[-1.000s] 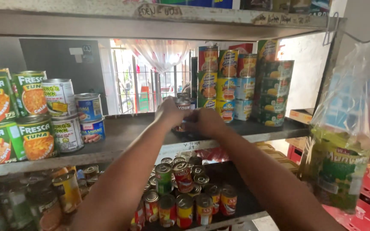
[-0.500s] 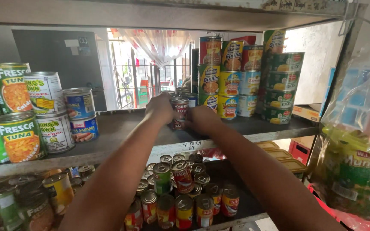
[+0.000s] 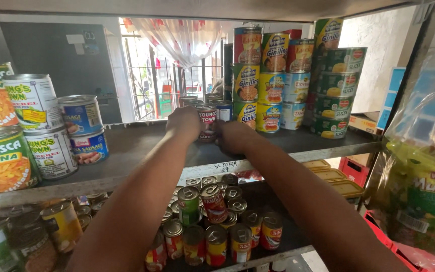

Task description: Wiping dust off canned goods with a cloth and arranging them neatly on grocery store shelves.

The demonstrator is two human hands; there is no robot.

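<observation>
Both my arms reach onto a dark metal shelf (image 3: 142, 146). My left hand (image 3: 183, 122) and my right hand (image 3: 235, 137) close around a small red-labelled can (image 3: 207, 122) standing on the shelf among other small cans. Just behind it are a blue-labelled can (image 3: 223, 110) and several more cans (image 3: 190, 100). To the right rises a stack of yellow and green labelled cans (image 3: 273, 75).
Green and white tuna and mackerel cans (image 3: 11, 131) and blue sausage cans (image 3: 82, 128) stand at the shelf's left. A lower shelf holds many small cans (image 3: 212, 221). A hanging plastic bag of green packets (image 3: 424, 186) is at the right. Behind is a barred window (image 3: 162, 75).
My hands have moved forward and down, setting the red-labelled can onto the shelf among the other small cans. The view has shifted closer to the shelf.
</observation>
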